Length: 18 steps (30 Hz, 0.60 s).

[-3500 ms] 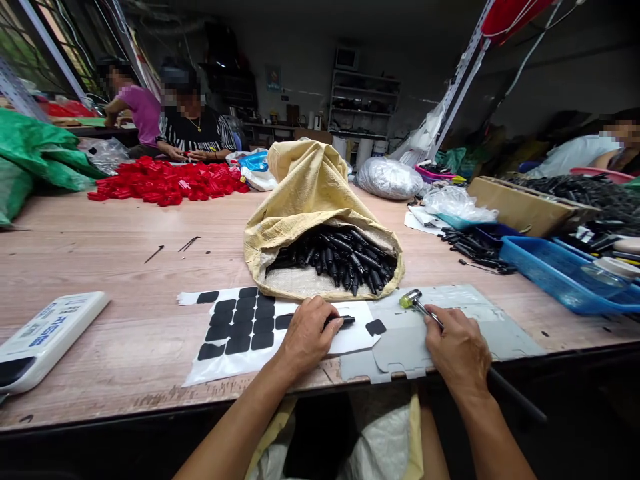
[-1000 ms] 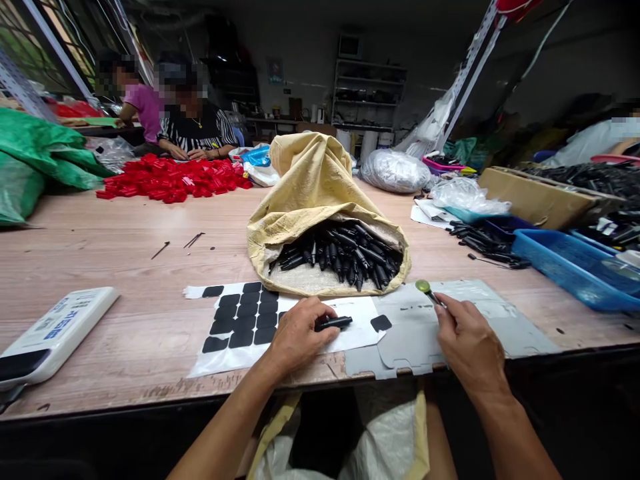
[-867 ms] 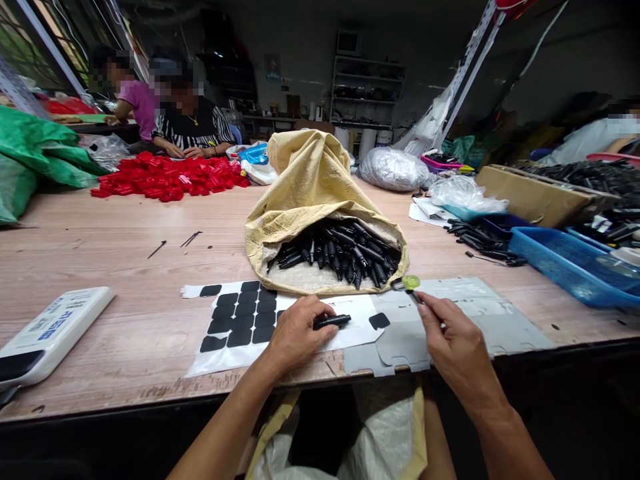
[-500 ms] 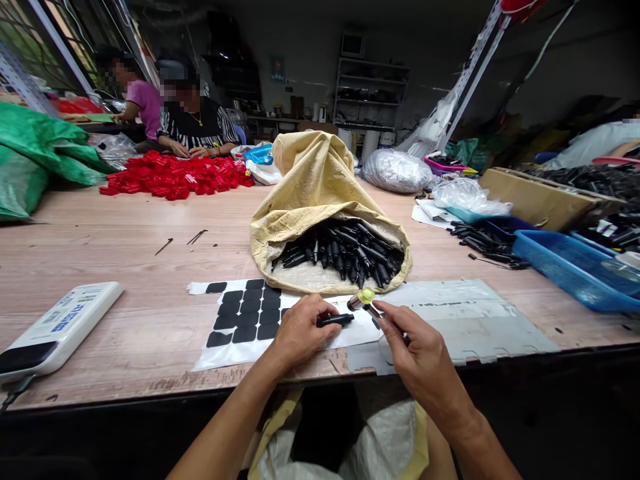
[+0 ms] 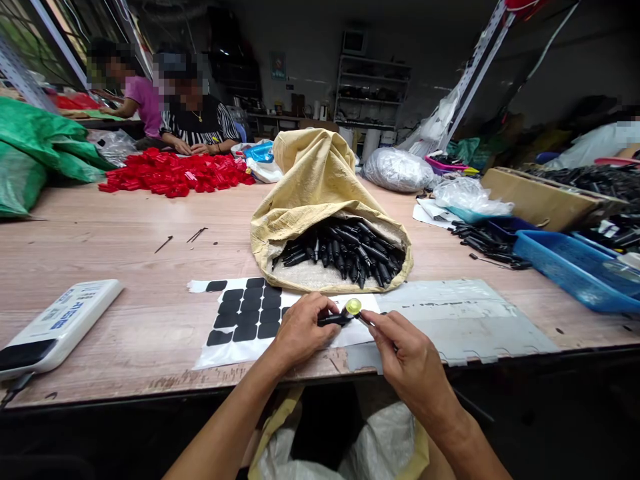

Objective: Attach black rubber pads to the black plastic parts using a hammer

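Observation:
My left hand (image 5: 304,325) rests on the white sheet with its fingers closed round a black pen-shaped piece (image 5: 333,320). My right hand (image 5: 406,343) grips the thin handle of a small hammer (image 5: 353,307) with a yellow-green round face. The hammer's head is at the right end of the black piece; whether they touch I cannot tell. Under the left hand, the white sheet (image 5: 203,363) carries rows of black rounded-square stickers (image 5: 247,333). Just beyond both hands lies a yellow woven sack (image 5: 320,180), its mouth full of similar black pieces (image 5: 345,250).
A grey sheet (image 5: 465,317) lies at right, with a blue basket (image 5: 565,267) beyond. At left is a white device (image 5: 65,320) with a cable. Two people sit across the table near a red heap (image 5: 175,175). Another open sack (image 5: 385,433) is below the table edge.
My right hand has brought the hammer down and left to the black piece's end, its yellow face turned more toward me. My left hand stays nearly where it was.

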### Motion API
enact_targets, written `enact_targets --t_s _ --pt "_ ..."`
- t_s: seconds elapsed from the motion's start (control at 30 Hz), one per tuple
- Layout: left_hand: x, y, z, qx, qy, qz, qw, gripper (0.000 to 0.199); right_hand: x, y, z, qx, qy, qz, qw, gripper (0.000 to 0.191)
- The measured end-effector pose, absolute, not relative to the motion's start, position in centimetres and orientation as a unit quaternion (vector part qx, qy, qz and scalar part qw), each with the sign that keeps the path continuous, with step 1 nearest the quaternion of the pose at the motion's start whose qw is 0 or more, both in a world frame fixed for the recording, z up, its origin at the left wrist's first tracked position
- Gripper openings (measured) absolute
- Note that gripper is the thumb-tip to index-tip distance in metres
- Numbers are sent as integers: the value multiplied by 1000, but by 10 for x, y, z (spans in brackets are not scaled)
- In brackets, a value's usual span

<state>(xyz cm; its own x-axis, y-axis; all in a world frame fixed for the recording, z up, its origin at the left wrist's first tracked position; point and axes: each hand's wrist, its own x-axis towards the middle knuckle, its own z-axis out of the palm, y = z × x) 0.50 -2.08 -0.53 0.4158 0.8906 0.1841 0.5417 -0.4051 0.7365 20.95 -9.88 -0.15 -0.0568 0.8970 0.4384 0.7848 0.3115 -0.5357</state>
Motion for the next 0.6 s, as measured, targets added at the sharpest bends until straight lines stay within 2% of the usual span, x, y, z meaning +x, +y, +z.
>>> enact_targets --t_s 0.13,0.37,0.5,0.6 --pt "5 -20 -5 786 459 280 305 16 211 -99 2 -579 -725 74 366 34" --pt "5 -17 -6 793 452 269 309 17 199 -101 36 -545 -692 39 471 31" --pt "5 -18 -7 792 450 274 308 16 192 -105 25 -539 -711 35 450 34" --pt "5 -18 -7 793 454 271 302 11 190 -105 6 -558 -733 35 387 39"
